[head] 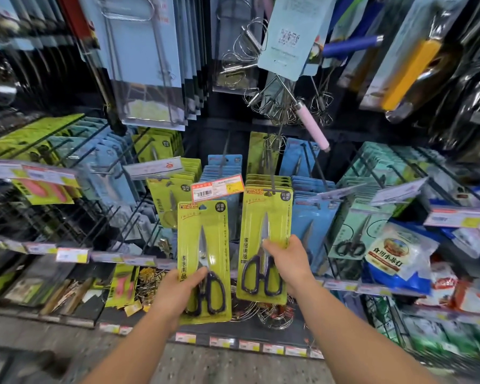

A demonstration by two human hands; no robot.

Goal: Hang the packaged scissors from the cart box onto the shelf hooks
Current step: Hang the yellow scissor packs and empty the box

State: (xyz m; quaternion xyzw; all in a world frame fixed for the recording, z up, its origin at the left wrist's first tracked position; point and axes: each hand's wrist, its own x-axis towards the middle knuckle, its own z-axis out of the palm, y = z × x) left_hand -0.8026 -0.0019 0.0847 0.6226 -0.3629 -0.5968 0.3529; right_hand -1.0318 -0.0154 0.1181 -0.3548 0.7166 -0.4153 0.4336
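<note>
My left hand (pixel 182 286) grips a lime-green scissors pack (pixel 204 245) by its left edge, thumb across the front, and holds it upright in front of the shelf. My right hand (pixel 287 260) grips a second lime-green scissors pack (pixel 263 217) at its right edge. The hang hole of that second pack sits on a dark shelf hook (pixel 272 187), in front of a stack of matching green packs (pixel 268 180). Both packs show black-handled scissors. The cart box is out of view.
Blue scissors packs (pixel 312 217) hang to the right, more green ones (pixel 164 195) to the left. An orange price tag (pixel 216 187) sticks out above the left pack. Whisks (pixel 286 106) and a pink-handled tool (pixel 312 128) dangle overhead. Bagged goods (pixel 399 256) lie at the right.
</note>
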